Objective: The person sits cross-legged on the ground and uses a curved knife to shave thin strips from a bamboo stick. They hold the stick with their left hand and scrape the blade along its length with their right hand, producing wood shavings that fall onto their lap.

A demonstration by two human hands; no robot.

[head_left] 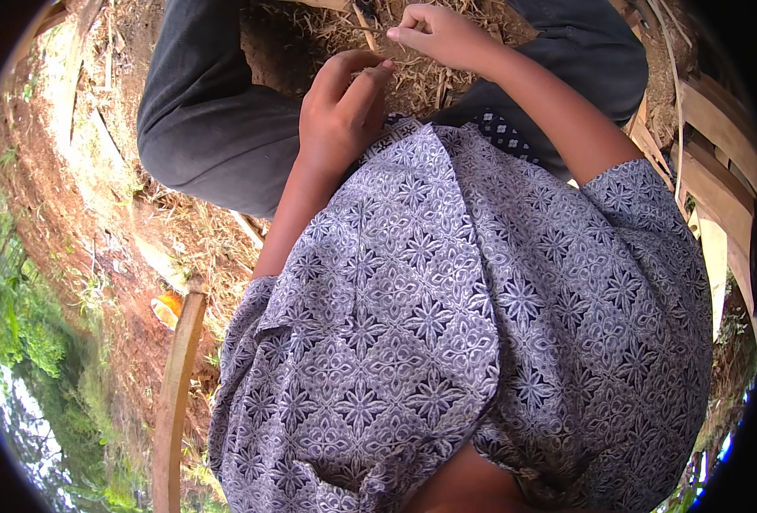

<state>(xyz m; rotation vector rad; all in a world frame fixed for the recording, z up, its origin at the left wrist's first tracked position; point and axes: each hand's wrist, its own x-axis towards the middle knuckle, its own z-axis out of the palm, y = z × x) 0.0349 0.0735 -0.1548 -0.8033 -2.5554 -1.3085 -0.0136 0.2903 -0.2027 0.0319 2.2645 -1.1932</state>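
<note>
My left hand (341, 109) is in front of my lap, fingers curled and thumb pressed toward them. Whatever it grips, if anything, is too small to make out. A little farther off and to the right, my right hand (441, 36) is closed in a pinch, fingertips pointing left toward the left hand. By those fingertips runs a thin dark strand (363, 29); whether the fingers hold it I cannot tell. The two hands are apart. Beyond them a narrow pale stick (364, 24) lies over ground littered with dry shavings (421, 83).
My bent legs in dark trousers (216, 128) flank the hands. Curved wooden pieces (716, 175) stand at the right. On the left are a wooden post (178, 402), an orange object (168, 309), brown soil with dry litter (122, 282) and green plants (19, 316).
</note>
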